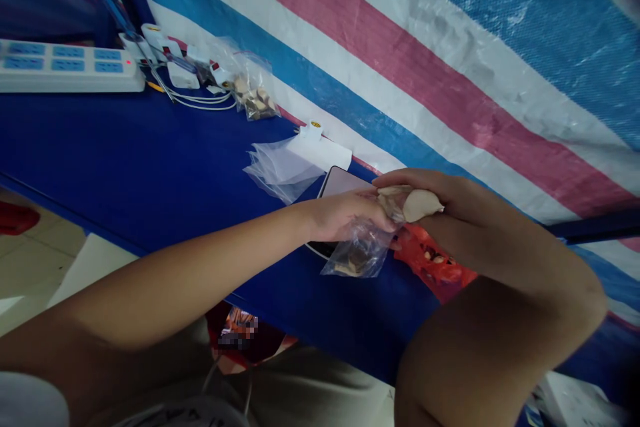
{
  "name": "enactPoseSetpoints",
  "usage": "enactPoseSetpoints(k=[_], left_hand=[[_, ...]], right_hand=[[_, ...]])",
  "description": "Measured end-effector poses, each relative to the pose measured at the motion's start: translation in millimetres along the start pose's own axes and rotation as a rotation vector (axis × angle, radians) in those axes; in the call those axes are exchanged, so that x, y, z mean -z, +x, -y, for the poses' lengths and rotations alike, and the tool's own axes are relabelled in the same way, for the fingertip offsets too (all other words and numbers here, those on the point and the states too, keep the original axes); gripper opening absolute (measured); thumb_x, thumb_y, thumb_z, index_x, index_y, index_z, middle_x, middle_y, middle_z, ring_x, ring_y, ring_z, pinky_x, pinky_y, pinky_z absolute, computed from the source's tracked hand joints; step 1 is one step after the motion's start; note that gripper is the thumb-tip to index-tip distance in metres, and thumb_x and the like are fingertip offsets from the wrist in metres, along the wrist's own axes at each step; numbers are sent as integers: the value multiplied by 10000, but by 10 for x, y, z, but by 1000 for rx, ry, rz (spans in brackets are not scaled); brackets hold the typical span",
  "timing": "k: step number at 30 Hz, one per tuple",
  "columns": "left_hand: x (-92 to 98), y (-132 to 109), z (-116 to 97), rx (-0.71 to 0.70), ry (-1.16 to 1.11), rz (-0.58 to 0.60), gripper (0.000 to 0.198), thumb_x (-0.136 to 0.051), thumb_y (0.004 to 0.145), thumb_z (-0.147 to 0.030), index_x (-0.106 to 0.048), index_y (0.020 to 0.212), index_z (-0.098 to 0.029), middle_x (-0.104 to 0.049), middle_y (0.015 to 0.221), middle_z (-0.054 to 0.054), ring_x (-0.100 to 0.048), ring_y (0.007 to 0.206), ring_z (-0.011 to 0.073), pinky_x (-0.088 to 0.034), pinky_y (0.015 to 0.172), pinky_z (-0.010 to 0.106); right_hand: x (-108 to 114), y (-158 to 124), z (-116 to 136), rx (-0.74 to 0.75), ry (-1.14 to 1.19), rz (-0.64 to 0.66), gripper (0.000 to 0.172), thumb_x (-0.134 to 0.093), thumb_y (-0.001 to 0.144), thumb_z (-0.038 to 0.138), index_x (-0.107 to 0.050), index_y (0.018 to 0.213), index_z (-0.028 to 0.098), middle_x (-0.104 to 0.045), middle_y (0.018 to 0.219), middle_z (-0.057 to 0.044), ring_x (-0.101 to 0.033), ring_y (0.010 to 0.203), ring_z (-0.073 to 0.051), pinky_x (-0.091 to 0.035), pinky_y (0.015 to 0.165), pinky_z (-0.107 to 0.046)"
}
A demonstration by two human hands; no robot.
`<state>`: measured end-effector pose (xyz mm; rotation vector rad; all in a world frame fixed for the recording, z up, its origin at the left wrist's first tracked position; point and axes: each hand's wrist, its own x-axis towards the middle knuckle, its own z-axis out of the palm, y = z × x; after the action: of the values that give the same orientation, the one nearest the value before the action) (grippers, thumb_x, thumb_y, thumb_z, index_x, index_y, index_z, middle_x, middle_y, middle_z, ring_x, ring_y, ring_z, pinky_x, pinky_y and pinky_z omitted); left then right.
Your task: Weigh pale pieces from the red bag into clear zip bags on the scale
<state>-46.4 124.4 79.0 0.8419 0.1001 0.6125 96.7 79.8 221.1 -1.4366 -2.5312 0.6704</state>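
Note:
My left hand is closed on the upper part of a clear plastic bag, which hangs below it with a few brownish and pale pieces at its bottom. Right beside it, my right hand curls around several pale, flat dried slices at the bag's mouth. Its fingertips are partly hidden behind the slices and the left hand. Beneath both hands lies a flat device with a light top and dark rim, mostly covered. An open red plastic bag holding small brown pieces sits under my right forearm.
Flat clear bags and a white paper lie on the blue table. Farther back are a filled clear bag, white cables and plugs, a screwdriver-like tool and a power strip. A striped tarp borders the table.

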Motion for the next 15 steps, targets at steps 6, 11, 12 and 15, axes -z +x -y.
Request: enactPoseSetpoints(k=[6, 11, 12, 15], left_hand=[[7, -15, -17, -27, -75, 25, 413, -730, 584, -142, -710, 995, -176, -698, 929, 54, -656, 902, 206, -534, 881, 393], [37, -20, -3, -25, -103, 54, 439, -655, 590, -105, -684, 1022, -181, -698, 936, 45, -646, 909, 208, -517, 931, 426], [48, -20, -2, -18, -102, 63, 438, -641, 596, -110, -678, 1027, -179, -697, 936, 48, -649, 917, 214, -512, 938, 432], [74, -25, -15, -19, -58, 66, 467, -617, 600, -128, -666, 1062, -177, -701, 953, 65, -664, 952, 236, -503, 941, 436]], right_hand=[[35, -12, 65, -67, 49, -37, 496, -439, 702, 59, -742, 1031, 273, -728, 820, 26, -671, 711, -185, -518, 629, -273], [7, 23, 10, 24, 127, 12, 538, -425, 662, 17, -727, 1049, 240, -708, 844, 29, -618, 675, -145, -474, 589, -238], [2, 30, -8, 43, 146, 14, 553, -423, 656, 11, -724, 1063, 235, -713, 866, 24, -623, 688, -146, -478, 595, -238], [0, 34, -43, 64, 165, 9, 572, -414, 661, -6, -719, 1083, 230, -734, 952, 10, -666, 805, -166, -495, 632, -242]])
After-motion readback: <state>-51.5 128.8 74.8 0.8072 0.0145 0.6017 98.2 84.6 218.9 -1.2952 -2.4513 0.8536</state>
